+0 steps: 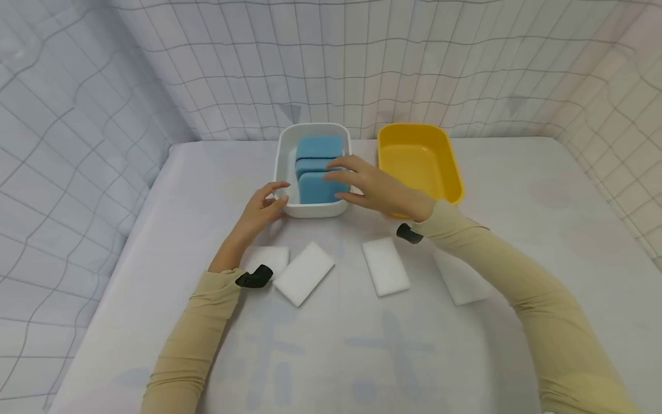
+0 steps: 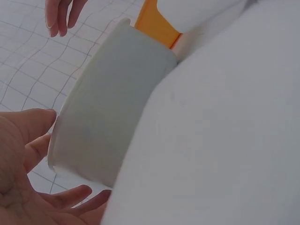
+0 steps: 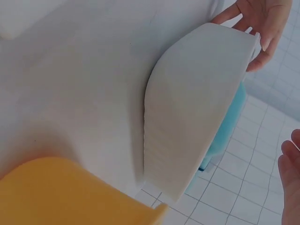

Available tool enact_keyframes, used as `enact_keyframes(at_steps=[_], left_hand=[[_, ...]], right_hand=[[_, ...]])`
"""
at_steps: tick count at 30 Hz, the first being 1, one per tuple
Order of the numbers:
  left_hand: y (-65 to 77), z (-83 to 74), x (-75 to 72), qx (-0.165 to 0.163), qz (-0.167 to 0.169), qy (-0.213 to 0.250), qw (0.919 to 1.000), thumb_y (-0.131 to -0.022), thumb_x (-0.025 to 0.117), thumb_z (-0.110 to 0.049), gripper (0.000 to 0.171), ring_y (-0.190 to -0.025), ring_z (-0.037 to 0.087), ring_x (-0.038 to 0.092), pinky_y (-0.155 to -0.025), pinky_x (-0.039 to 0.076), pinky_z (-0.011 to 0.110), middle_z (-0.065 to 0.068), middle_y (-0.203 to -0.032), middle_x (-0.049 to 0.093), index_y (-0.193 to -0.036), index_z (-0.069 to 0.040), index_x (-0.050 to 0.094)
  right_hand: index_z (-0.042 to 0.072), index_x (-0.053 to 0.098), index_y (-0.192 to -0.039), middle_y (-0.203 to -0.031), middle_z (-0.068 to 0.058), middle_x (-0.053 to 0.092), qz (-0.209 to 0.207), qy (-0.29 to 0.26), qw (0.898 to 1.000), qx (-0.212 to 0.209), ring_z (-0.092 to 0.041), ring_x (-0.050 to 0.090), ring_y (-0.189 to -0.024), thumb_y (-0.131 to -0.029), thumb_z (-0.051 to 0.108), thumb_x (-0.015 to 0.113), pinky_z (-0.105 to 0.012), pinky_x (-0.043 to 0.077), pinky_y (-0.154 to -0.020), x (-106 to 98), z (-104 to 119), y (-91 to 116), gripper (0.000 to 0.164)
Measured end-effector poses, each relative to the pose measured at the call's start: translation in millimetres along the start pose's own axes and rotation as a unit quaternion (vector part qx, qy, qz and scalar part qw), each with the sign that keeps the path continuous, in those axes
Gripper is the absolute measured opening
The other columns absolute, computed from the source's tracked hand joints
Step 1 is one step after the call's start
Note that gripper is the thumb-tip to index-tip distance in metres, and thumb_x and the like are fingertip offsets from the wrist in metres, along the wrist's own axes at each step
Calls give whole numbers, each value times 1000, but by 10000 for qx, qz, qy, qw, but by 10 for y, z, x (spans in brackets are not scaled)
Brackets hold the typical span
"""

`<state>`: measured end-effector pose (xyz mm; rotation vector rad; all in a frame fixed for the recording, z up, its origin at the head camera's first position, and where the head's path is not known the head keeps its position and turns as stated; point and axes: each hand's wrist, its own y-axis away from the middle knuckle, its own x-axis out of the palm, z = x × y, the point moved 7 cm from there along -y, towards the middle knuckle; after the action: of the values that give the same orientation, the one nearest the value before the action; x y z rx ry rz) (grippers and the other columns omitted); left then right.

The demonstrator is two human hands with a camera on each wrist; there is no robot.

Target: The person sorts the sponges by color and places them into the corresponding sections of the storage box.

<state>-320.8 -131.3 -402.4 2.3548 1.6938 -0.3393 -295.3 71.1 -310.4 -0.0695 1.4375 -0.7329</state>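
Observation:
A white plastic bin [image 1: 279,155] stands at the back of the table, with three blue sponges [image 1: 319,146] lying in an overlapping row inside it. My left hand [image 1: 261,208] holds the bin's near-left corner, with thumb and fingers around the rim [image 2: 52,140]. Above the sponges hovers my right hand [image 1: 374,185], its fingers spread and slightly bent over the bin's right side. Nothing is held in that hand; in the right wrist view its fingertips [image 3: 288,161] are apart from the bin wall [image 3: 192,103].
To the right stands a yellow bin [image 1: 414,164], partly behind my right wrist. Several white sponge pads lie in front of the bins, among them one at centre left [image 1: 304,273] and one at centre right [image 1: 386,267]. A grid-patterned curtain [image 1: 331,69] hangs behind the table.

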Motion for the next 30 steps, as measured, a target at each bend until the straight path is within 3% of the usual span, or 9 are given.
enact_keyframes(at_steps=[6,10,15,23,26,30], left_hand=[[16,-29,-30,-15,-202,-809,9965,-97,50,-30,51,-136,43,31,-106,37,57,17,-154,15,-144,-19,35],[51,-76,-51,3,-209,-1001,9948,-97,50,-30,54,-137,43,30,-108,34,56,18,-155,13,-146,-20,31],[118,-134,-107,59,-293,-1168,9927,-97,50,-27,58,-138,46,26,-112,28,57,19,-155,10,-149,-19,24],[226,-155,-188,137,-482,-1506,9873,-96,53,-26,63,-137,48,25,-110,30,58,22,-153,11,-149,-14,21],[302,-204,-205,279,-546,-1789,9820,-95,53,-25,63,-135,49,26,-108,29,62,25,-152,16,-148,-11,23],[414,-291,-196,490,-538,-2102,9749,-95,54,-23,61,-134,48,27,-106,29,64,26,-149,23,-147,-7,25]], right_hand=[[5,56,-125,-133,-15,50,47,168,9988,463,-27,46,-124,-89,17,63,-38,45,-103,-151,-73,155,38],[6,55,-127,-134,-14,49,-49,170,9971,737,-27,46,-124,-90,17,63,-39,44,-104,-260,-127,287,40],[4,56,-125,-131,-18,51,-389,64,9960,807,-30,48,-121,-86,12,66,-42,46,-101,-405,-157,467,40],[-1,59,-119,-124,-24,55,-1164,37,9905,735,-35,50,-118,-80,2,70,-45,44,-98,-648,-230,785,41],[-2,59,-119,-122,-23,56,-1354,32,9878,774,-34,52,-116,-80,1,70,-37,44,-99,-736,-270,883,41],[-3,59,-119,-120,-23,58,-1649,85,9814,981,-33,55,-114,-80,-1,69,-18,40,-102,-863,-355,1044,40]])
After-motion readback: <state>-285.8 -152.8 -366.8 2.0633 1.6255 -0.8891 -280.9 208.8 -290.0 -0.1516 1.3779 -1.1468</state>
